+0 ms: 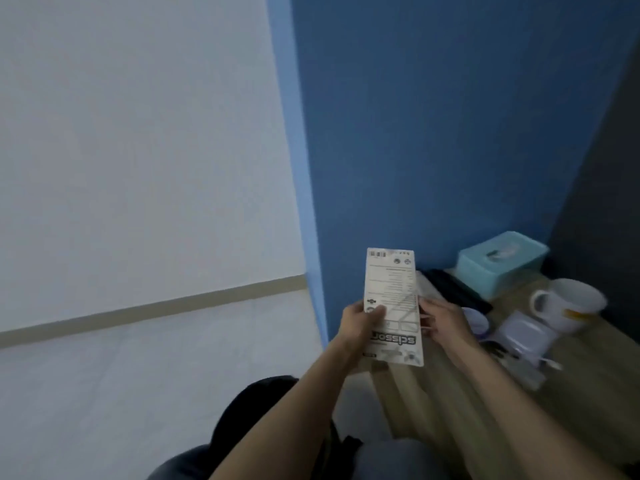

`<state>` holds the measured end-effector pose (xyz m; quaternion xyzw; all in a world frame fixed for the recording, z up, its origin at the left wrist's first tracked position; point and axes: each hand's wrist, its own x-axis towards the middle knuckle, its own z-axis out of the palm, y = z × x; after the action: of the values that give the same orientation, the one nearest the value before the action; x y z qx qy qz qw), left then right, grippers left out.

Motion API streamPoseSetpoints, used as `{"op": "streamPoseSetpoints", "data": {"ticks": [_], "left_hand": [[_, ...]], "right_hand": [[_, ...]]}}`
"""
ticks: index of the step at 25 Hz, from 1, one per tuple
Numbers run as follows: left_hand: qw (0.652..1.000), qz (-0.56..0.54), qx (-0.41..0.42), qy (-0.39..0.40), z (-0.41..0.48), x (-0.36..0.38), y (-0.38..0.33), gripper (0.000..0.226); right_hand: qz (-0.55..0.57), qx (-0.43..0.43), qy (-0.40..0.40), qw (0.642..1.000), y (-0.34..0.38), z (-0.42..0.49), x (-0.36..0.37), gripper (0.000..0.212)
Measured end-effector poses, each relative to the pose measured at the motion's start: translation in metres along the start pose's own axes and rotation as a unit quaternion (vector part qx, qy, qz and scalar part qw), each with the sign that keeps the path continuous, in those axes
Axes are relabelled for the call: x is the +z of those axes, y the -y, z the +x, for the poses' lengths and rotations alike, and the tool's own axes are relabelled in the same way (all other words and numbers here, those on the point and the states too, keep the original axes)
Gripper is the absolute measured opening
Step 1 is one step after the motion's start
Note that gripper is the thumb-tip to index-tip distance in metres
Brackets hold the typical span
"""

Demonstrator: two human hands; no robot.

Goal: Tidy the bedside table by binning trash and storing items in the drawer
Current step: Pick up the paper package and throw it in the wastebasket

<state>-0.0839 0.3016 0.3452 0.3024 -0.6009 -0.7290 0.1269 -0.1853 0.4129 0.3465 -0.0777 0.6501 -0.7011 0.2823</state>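
Gripping the scissors card [390,282] low down, the left hand [358,322] thumbs its print while the right hand [445,320] pinches its right edge. It stands upright over the bedside table [588,372], with the mug [568,306] beyond.

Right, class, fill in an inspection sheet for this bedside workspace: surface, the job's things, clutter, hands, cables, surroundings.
Surface: light wooden bedside table, partly covered with things.
Job's things: white printed scissors packaging card, held upright off the table; no bin or drawer seen.
Clutter: teal lidded plastic box, white ceramic mug, pale lilac square case, flat black item by the wall, blurred.
Hands: left hand grips the card's left edge, thumb on its face; right hand holds its right edge.
Cables: thin white cable beside the case, blurred.
Surroundings: blue wall, white wall, black bag below the arms.
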Motion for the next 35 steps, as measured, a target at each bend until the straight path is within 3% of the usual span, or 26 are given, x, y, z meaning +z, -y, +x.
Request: {"op": "streamPoseSetpoints", "data": {"ticks": [3,6,10,14,20,25,31,35], "left_hand": [[0.994,-0.004,-0.018,-0.110,-0.017,-0.087,0.013,0.025],[0.981,-0.013,-0.039,-0.191,-0.035,-0.153,0.042,0.028],[0.959,-0.029,-0.130,-0.249,-0.058,-0.217,0.106,0.028],[0.932,-0.043,-0.248,-0.261,-0.060,-0.248,0.177,0.030],[0.905,-0.073,-0.338,-0.248,-0.040,-0.250,0.231,0.033],[0.887,-0.118,-0.381,-0.230,-0.024,-0.243,0.253,0.040],[0.876,-0.196,-0.390,-0.203,-0.021,-0.226,0.244,0.017],[0.893,-0.102,-0.372,-0.233,-0.026,-0.231,0.251,0.026]], "right_hand": [[0.013,0.058,0.094,0.994,-0.034,0.002,0.079,0.025],[-0.035,0.085,0.135,0.987,-0.072,-0.002,0.137,0.020],[-0.192,0.155,0.081,0.966,-0.177,0.001,0.176,0.023],[-0.347,0.229,0.026,0.909,-0.272,-0.015,0.166,0.040],[-0.390,0.284,-0.014,0.876,-0.318,0.003,0.153,0.035],[-0.349,0.320,-0.018,0.881,-0.336,0.018,0.139,0.029],[-0.324,0.319,0.002,0.891,-0.337,0.024,0.134,0.024],[-0.296,0.330,-0.019,0.896,-0.343,0.028,0.132,0.023]]}}
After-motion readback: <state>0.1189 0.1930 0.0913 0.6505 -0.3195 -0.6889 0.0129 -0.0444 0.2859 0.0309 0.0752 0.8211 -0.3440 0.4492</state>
